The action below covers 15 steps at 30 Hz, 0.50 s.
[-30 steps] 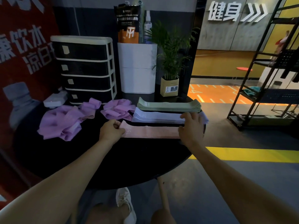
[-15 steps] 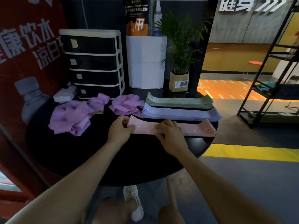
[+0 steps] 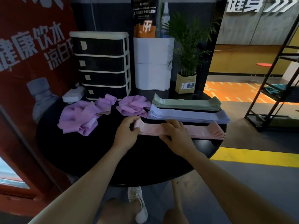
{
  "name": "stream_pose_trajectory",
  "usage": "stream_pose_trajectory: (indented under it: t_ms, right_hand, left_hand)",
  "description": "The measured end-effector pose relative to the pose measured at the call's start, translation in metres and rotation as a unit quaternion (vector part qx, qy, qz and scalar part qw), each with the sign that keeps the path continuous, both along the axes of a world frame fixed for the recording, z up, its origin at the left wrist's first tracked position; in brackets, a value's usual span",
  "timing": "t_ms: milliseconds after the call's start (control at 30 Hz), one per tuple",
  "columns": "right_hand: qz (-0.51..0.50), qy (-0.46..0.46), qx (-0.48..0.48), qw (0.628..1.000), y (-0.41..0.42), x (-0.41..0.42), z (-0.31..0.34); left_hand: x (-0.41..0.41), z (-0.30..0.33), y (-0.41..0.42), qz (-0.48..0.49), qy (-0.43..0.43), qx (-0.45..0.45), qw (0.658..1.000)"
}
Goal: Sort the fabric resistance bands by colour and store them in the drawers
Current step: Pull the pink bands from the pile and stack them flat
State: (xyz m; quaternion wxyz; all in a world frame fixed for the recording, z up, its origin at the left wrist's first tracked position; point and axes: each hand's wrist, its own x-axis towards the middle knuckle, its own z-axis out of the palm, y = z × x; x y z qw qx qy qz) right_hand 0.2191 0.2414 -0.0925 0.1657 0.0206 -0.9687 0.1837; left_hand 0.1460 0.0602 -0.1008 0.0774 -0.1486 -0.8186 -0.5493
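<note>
At centre frame our left hand [image 3: 127, 131] curls its fingers around the left end of the pink stack [image 3: 200, 130], and our right hand [image 3: 175, 135] presses flat on its middle, fingers spread. The stack lies along the near right edge of the black table [image 3: 90, 152]. Behind it lie the blue stack [image 3: 189, 114], then the green stack [image 3: 187, 103]. Loose purple bands [image 3: 80, 117] are heaped at left. The drawers [image 3: 101, 65] stand closed at upper left.
</note>
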Motion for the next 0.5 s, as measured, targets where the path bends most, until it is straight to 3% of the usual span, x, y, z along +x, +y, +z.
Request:
stream_pose_trajectory:
  t_ms: [133,233,500]
  right_hand:
    - [0.035,-0.078,0.048,0.995,0.007,-0.011,0.014]
    - [0.039,-0.117,0.041,0.992,0.006,-0.015,0.018]
    - [0.036,-0.12,0.005,0.992,0.007,-0.017,0.015]
  left_hand:
    - [0.003,0.006,0.0,-0.056,-0.022,0.022,0.998]
    - [0.003,0.008,-0.004,-0.103,-0.023,-0.024,0.994]
    - [-0.004,0.005,-0.008,-0.106,-0.007,-0.124,0.987]
